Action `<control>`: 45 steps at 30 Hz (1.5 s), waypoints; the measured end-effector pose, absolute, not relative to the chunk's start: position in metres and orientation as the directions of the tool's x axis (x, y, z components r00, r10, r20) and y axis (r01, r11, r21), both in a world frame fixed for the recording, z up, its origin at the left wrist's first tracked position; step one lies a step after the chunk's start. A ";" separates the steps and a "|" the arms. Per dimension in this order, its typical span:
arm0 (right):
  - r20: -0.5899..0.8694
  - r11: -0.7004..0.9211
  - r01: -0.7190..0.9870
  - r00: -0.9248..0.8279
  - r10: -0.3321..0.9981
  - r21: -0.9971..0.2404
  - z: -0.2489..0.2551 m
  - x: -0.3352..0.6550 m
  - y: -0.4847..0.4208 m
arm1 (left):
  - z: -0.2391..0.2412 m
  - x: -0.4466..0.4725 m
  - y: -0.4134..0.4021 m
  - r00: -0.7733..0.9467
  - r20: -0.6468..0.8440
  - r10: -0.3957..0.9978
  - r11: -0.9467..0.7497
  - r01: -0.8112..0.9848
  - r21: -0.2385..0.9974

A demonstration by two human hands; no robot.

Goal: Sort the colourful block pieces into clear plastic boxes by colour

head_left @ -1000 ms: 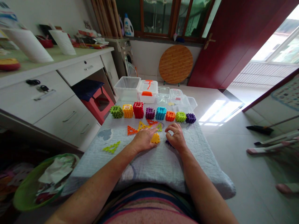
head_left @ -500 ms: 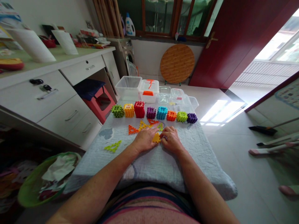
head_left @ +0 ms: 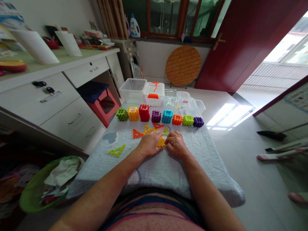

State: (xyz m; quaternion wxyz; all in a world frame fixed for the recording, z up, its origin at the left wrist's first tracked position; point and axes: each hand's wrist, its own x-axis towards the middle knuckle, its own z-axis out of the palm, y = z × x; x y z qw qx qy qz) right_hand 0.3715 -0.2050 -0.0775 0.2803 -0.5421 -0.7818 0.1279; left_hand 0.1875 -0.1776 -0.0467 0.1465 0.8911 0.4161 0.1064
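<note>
Right hand (head_left: 176, 143) nearer one yellow piece (head_left: 161, 142)

"Where's the light from?"
"Daylight, through the opening (head_left: 288, 64) far right of the right hand (head_left: 177, 144), blown out nearly to white."
"Any glare?"
"Hard white patches on the floor (head_left: 222, 115), beyond that hand and to its right."
"And the dim parts?"
"Left of the left hand (head_left: 150, 143) and nearer, the surroundings of the green basket (head_left: 26, 199) sink into gloom. The tablecloth (head_left: 204, 170) around both hands gets soft, even light."
"Sharp?"
"Not very: the yellow piece (head_left: 161, 142) between them looks soft. Far left of the hands, the paper rolls (head_left: 36, 48) lean and stretch, wide-angle fashion."
</note>
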 end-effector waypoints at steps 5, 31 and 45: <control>0.300 0.380 0.760 -0.251 0.920 -0.527 -0.078 0.373 -0.205 | -0.046 0.189 -0.174 0.653 0.067 0.754 -0.631 0.693 0.350; 0.553 0.220 0.718 0.267 0.789 -0.661 -0.092 0.400 -0.190 | 0.038 0.054 -0.023 0.451 0.106 0.886 -0.456 0.812 0.363; 0.482 0.161 0.661 0.336 0.809 -0.733 -0.095 0.409 -0.187 | 0.014 0.066 0.004 0.539 -0.030 0.842 -0.497 0.795 0.348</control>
